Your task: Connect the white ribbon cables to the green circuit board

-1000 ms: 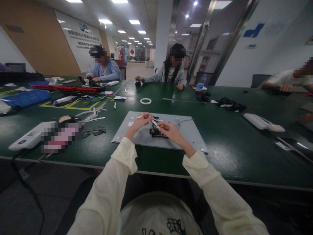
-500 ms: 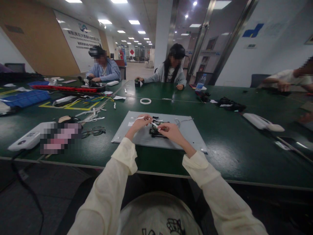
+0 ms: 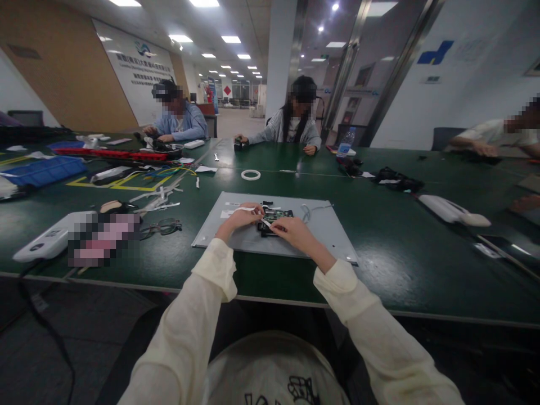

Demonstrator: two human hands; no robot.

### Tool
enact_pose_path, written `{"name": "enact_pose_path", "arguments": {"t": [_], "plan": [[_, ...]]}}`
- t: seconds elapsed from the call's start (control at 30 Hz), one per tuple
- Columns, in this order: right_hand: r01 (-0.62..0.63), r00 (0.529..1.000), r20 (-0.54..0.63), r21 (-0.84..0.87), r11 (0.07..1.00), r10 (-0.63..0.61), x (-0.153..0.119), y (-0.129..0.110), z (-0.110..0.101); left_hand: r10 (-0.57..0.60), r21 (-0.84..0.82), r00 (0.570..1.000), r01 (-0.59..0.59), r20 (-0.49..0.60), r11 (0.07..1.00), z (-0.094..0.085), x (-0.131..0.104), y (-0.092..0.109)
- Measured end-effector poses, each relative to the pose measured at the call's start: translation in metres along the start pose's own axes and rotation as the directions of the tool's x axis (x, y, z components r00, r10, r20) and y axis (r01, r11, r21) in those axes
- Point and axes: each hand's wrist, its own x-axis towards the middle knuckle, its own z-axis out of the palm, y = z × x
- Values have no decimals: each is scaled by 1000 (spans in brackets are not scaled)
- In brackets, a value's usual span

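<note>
A narrow white strip (image 3: 266, 223) stretches between my two hands, over a black and green circuit board assembly (image 3: 276, 216). My left hand (image 3: 241, 218) pinches one end of it, with a length of strip running back over the fingers. The other end is pinched by my right hand (image 3: 292, 229), at the board's front right part. Under the board lies a flat grey panel (image 3: 312, 208) on the green table. A small black piece (image 3: 267, 203) sits behind the board, and a thin grey cable (image 3: 307, 211) lies to its right.
A white tape ring (image 3: 251, 175) lies beyond the panel. To the left are glasses (image 3: 166, 226), strip scraps, a white device (image 3: 53, 236) and a blue tray (image 3: 44, 171). Several people sit around the table. A bottle (image 3: 346, 143) stands at the far side.
Both hands have shifted slightly, my right hand a little left and down. The strip between them now sits lower over the board, and more of the board shows.
</note>
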Motion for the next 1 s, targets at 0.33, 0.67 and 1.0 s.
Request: {"name": "enact_pose_path", "arguments": {"t": [0.33,0.67,1.0], "plan": [[-5,997,-83,19,1000,7,-1,1,1,-52,6,998,51,24,999,0,2,-3],[-53,983,-167,156,986,80,3,-1,0,-64,-23,997,65,40,998,0,2,-3],[-203,918,-139,640,741,371,5,-1,5,-86,-139,996,81,-34,987,-4,3,5]]}}
